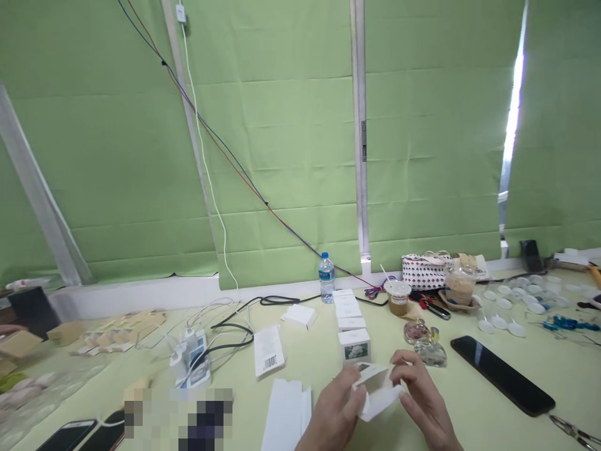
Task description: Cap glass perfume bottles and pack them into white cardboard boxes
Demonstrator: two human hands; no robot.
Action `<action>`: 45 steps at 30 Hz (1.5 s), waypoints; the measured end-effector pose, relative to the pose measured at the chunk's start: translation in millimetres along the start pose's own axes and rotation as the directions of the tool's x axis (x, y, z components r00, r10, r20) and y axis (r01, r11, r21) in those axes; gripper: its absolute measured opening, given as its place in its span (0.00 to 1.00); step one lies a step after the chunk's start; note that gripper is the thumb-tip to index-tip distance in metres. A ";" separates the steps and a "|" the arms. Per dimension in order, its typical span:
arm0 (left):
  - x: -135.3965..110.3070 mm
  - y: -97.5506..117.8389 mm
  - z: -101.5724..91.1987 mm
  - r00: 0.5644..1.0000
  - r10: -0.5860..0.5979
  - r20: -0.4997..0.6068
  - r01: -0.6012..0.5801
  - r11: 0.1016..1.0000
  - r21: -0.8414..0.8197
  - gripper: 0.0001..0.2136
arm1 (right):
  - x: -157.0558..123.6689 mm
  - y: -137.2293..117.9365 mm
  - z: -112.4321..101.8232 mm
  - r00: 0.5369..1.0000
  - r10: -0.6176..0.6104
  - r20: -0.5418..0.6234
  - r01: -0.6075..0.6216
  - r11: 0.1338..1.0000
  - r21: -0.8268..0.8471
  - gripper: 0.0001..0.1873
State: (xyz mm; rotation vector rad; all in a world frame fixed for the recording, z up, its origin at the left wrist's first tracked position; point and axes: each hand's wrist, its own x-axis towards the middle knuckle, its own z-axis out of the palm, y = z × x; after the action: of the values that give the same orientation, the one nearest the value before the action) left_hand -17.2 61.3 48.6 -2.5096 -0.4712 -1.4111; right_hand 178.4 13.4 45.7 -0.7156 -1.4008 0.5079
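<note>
A small white cardboard box (381, 401), its end flaps unfolded, is between my two hands above the table. My left hand (334, 407) grips its left side, thumb against the card. The fingers of my right hand (422, 398) are bent around the box's right edge, at the raised flap. Just beyond my hands stands a folded white box with a dark picture panel (355, 348), with more white boxes (346, 307) lined up behind it. Flat white box blanks (284, 413) lie beside my left wrist.
A water bottle (326, 279) and a lidded drink cup (397, 299) stand at the back. Left are a power strip (192, 363) with cables and a barcoded box (269, 351). Right are glass bottles (429, 352), a black phone (502, 374) and pliers (573, 431).
</note>
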 end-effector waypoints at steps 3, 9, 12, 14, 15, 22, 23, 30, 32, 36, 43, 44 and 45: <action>4.7 4.0 -1.1 0.997 -0.061 -0.055 0.063 0.997 0.050 0.15 | 4.6 11.9 -2.1 0.999 0.012 0.050 -0.018 0.992 0.128 0.11; 12.6 10.5 3.9 0.953 0.154 -0.261 -0.079 0.957 0.279 0.08 | 0.5 32.8 -6.0 0.994 0.034 0.107 -0.047 0.991 0.127 0.15; 15.2 16.6 4.2 0.939 0.204 -0.277 -0.103 0.934 0.341 0.06 | -7.3 34.2 -3.3 0.999 0.022 0.041 -0.027 0.992 0.127 0.16; 15.1 19.2 3.5 0.943 0.231 -0.238 -0.136 0.924 0.356 0.06 | -12.2 30.3 -0.3 1.000 0.012 0.010 -0.013 0.992 0.125 0.15; 14.6 19.9 3.2 0.947 0.240 -0.212 -0.153 0.921 0.359 0.05 | -14.0 27.4 1.0 1.000 0.012 0.005 -0.013 0.992 0.126 0.15; 10.8 17.4 4.3 0.950 0.234 -0.207 -0.154 0.927 0.342 0.02 | -17.9 20.7 3.0 0.999 0.046 -0.025 -0.042 0.992 0.116 0.13; 10.5 16.2 3.7 0.952 0.238 -0.192 -0.162 0.924 0.346 0.02 | -18.8 23.4 2.7 0.998 0.038 -0.040 -0.033 0.993 0.114 0.13; 5.8 9.4 -1.2 0.955 0.279 -0.100 -0.227 0.906 0.359 0.06 | -22.6 30.9 -1.8 0.995 0.097 0.038 -0.098 0.994 0.042 0.18; 4.4 9.7 -0.3 0.954 0.278 -0.109 -0.224 0.908 0.354 0.06 | -20.3 25.9 -2.9 0.991 0.119 0.055 -0.121 0.992 0.040 0.19; 4.1 10.0 -0.6 0.960 0.268 -0.078 -0.230 0.917 0.325 0.05 | -15.6 17.8 -3.6 0.985 0.162 0.053 -0.165 0.985 0.054 0.16; 10.0 7.1 -6.4 0.953 0.299 -0.046 -0.280 0.930 0.237 0.04 | -13.4 22.8 -5.1 0.978 0.198 0.056 -0.205 0.966 0.155 0.12; 10.8 7.1 -6.3 0.950 0.308 -0.049 -0.289 0.929 0.233 0.04 | -13.2 23.4 -5.1 0.975 0.218 0.053 -0.224 0.960 0.166 0.11; 11.3 7.3 -6.0 0.948 0.314 -0.058 -0.293 0.927 0.234 0.05 | -13.1 23.9 -5.1 0.970 0.237 0.050 -0.242 0.954 0.178 0.11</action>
State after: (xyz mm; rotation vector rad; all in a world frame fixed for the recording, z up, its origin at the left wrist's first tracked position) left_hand -13.6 54.4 61.2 -2.2114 -0.1963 -1.2730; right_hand 184.0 20.0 19.4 -0.7345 -1.2801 0.8299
